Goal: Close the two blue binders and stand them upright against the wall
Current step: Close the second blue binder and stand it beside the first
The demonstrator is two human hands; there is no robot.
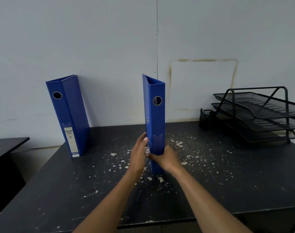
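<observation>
One blue binder [68, 113] stands closed at the back left of the black table [227, 174], leaning against the wall, its spine with a finger hole and white label facing me. A second blue binder [154, 118] stands closed and upright in the middle of the table, well in front of the wall, spine toward me. My right hand [167, 158] wraps around its lower spine. My left hand [139, 152] presses flat against its left cover near the bottom.
A black mesh three-tier letter tray [254, 115] sits at the back right against the wall. White paint flecks cover the tabletop. A lower dark table [5, 147] stands to the left, beyond a gap.
</observation>
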